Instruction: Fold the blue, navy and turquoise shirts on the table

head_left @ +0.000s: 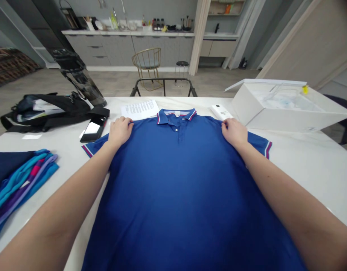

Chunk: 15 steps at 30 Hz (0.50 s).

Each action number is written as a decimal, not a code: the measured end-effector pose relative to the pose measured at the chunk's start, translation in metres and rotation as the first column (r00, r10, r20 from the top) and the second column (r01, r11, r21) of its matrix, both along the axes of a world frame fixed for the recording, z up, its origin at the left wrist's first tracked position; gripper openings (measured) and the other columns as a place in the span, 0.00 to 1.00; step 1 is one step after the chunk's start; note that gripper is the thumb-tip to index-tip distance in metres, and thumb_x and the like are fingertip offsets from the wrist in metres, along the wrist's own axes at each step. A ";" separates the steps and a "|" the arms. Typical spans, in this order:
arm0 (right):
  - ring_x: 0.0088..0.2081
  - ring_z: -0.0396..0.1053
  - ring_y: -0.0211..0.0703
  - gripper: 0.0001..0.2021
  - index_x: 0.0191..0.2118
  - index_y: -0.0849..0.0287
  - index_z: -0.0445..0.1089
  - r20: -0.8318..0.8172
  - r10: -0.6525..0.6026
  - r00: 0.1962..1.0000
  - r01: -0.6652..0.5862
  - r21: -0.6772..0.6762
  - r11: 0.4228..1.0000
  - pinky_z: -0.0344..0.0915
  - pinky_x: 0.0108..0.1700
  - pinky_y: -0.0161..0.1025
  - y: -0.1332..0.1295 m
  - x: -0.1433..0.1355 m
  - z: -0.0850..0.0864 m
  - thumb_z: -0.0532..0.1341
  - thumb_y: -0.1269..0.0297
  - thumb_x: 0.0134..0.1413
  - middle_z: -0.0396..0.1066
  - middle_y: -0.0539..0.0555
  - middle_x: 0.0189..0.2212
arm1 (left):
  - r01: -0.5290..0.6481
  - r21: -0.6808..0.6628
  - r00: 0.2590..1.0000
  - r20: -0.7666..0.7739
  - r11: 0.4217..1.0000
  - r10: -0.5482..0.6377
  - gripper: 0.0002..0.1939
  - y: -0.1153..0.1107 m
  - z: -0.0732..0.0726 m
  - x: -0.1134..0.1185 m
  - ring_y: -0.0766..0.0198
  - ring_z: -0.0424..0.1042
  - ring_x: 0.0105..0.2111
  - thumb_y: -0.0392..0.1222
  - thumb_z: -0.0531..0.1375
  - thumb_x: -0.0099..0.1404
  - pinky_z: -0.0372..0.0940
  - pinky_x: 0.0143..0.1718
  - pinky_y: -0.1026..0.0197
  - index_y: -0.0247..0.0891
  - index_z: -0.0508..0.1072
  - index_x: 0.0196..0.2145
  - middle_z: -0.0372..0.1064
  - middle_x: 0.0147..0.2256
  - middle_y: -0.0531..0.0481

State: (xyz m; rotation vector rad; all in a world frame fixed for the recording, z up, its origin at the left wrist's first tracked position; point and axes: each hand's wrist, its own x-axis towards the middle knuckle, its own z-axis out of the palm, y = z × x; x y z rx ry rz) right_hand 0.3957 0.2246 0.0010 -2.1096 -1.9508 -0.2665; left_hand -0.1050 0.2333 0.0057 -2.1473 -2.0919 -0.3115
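Observation:
A blue polo shirt [176, 180] lies spread front side up on the white table [309, 165], its collar at the far end and its hem out of view below. Striped trim in red and white edges the collar and both sleeves. My left hand [121, 131] is closed on the shirt near the left shoulder seam, thumb and fingers pinching the cloth. At the opposite shoulder, my right hand [235, 131] grips the fabric in the same way. Both sleeves stick out beyond my wrists.
Folded clothes [23, 184] are stacked at the left. Behind them lie a black bag [55, 109], a dark bottle [80, 79] and a phone [94, 128]. A printed sheet [140, 109] and a small white box [221, 111] sit beyond the collar. An open white box [283, 113] stands at the right.

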 end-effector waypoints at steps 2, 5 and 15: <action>0.47 0.72 0.59 0.21 0.53 0.62 0.74 0.001 -0.105 0.995 0.105 -0.058 0.993 0.67 0.47 0.50 -0.023 0.022 0.002 0.50 0.56 0.68 0.75 0.67 0.49 | -0.026 0.000 0.998 -0.061 1.000 0.026 0.20 -0.015 0.002 -0.017 0.41 0.66 0.55 0.47 0.48 0.73 0.60 0.54 0.43 0.39 0.73 0.52 0.70 0.52 0.34; 0.48 0.73 0.62 0.24 0.57 0.64 0.73 0.008 -0.252 0.968 0.251 -0.125 0.960 0.67 0.47 0.53 -0.047 0.052 0.002 0.53 0.54 0.66 0.75 0.70 0.48 | -0.082 0.013 0.982 -0.170 0.997 0.083 0.21 -0.035 0.003 -0.038 0.39 0.66 0.54 0.48 0.47 0.72 0.60 0.53 0.42 0.37 0.74 0.51 0.70 0.51 0.32; 0.48 0.74 0.62 0.18 0.53 0.63 0.73 -0.040 -0.332 0.943 0.318 -0.196 0.927 0.66 0.47 0.53 -0.040 0.082 -0.006 0.51 0.60 0.68 0.76 0.71 0.46 | -0.122 0.026 0.974 -0.189 0.992 0.125 0.21 -0.047 -0.007 -0.061 0.36 0.66 0.54 0.45 0.45 0.73 0.58 0.52 0.40 0.32 0.74 0.48 0.70 0.50 0.27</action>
